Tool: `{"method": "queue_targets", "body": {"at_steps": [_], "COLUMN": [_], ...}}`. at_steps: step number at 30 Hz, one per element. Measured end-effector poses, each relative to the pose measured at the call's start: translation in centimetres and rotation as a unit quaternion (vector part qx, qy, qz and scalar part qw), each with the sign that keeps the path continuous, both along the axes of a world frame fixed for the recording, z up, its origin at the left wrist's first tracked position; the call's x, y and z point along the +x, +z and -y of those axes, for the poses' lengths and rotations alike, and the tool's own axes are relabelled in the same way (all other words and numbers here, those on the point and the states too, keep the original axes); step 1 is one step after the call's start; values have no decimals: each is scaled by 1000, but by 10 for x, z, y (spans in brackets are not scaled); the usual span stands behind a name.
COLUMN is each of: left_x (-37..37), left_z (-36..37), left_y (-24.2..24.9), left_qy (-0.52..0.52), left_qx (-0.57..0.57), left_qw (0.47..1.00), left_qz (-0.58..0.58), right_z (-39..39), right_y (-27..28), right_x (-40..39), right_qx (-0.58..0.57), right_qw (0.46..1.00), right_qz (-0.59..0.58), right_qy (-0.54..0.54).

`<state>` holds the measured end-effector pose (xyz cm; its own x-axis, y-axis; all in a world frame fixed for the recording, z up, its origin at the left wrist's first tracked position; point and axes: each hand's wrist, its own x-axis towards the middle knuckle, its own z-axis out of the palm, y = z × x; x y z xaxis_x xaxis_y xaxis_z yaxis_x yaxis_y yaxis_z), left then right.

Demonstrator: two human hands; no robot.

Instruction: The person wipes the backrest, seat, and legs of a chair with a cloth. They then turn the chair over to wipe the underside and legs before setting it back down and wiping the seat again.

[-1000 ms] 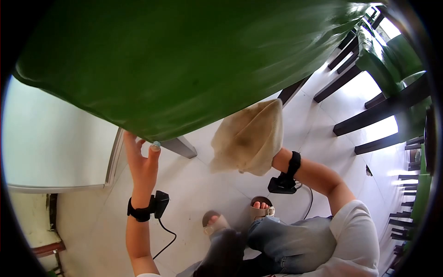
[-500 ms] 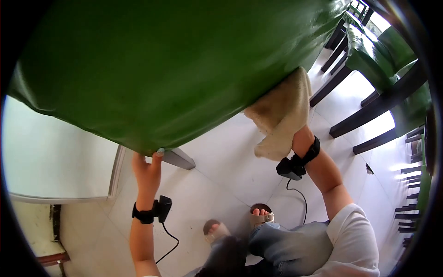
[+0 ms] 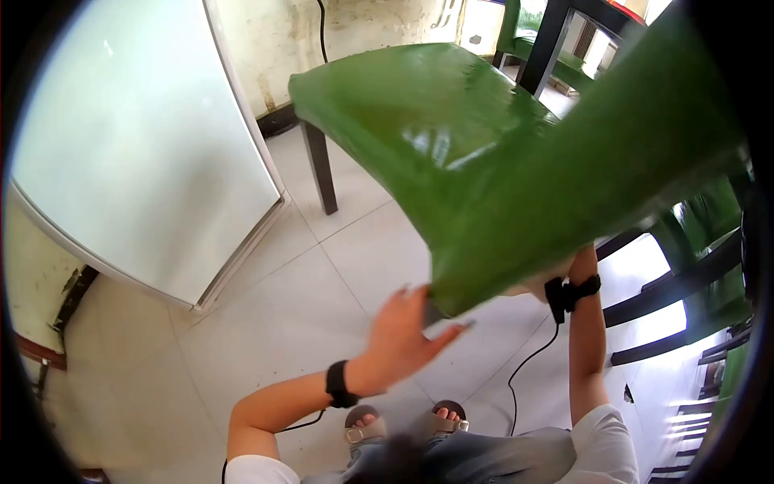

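Observation:
A green-covered chair (image 3: 427, 105) with dark legs stands tilted in front of me, its backrest (image 3: 580, 185) slanting up to the right. My left hand (image 3: 399, 339) is at the chair's lower near corner. Its fingertips meet the cover's edge while the thumb is spread away from it. Behind the lower side of the backrest is my right hand (image 3: 584, 264), mostly hidden. A beige cloth (image 3: 532, 286) shows beside it, partly covered by the backrest; the right fingers themselves are out of sight. Both wrists wear black straps with cables.
A white-panelled cabinet or appliance (image 3: 145, 153) stands at the left. More green-covered chairs (image 3: 709, 210) with dark legs line the right. Behind is a stained wall (image 3: 387, 24) with a hanging black cable. My sandalled feet (image 3: 367, 423) are on the pale tiled floor (image 3: 266, 347).
The chair has turned and its seat now shows. My left hand has moved right along with the chair's corner, its thumb now off the cover. The cloth is now largely hidden behind the backrest.

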<state>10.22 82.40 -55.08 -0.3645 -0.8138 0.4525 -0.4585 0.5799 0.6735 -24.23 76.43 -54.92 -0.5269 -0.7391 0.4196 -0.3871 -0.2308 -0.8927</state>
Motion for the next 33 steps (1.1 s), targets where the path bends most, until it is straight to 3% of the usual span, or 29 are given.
{"method": "queue_targets", "body": {"at_steps": [3,6,9,12,18,21,24,27,29,33], "left_x": [-27,-61,-90,-105,-119,-124,-149,-202,-206,-161], "left_z": [-18,-17,-14,-14,-28,-27,-67,-105,-104,-68], "left_y": [0,-3,-3,4,6,20,28,8,7,21], "left_qy": [-105,-169,-216,-220,-196,-248,-325,-467,-458,-446], "left_qx": [-18,-136,-198,-251,-254,-201,-136,-219,-259,-215], "left_qw": [994,976,949,935,942,929,935,857,850,862], "left_qz": [29,13,113,118,100,188,-26,-14,-31,-109], "right_z": [-20,-47,-84,-124,-208,-234,-249,-250,-245,-224], "right_y": [0,-5,-14,-23,-34,-36,-43,-53,-66,-84], "right_x": [-19,-36,-50,-60,-71,-63,-47,-18,5,57], "right_qx": [10,27,59,94,161,184,204,216,221,227], "right_qw": [999,998,995,991,976,968,963,960,958,942], "right_qz": [-4,-1,9,24,62,80,106,137,166,246], "right_qy": [-32,-56,-76,-93,-136,-150,-144,-113,-77,37]}}
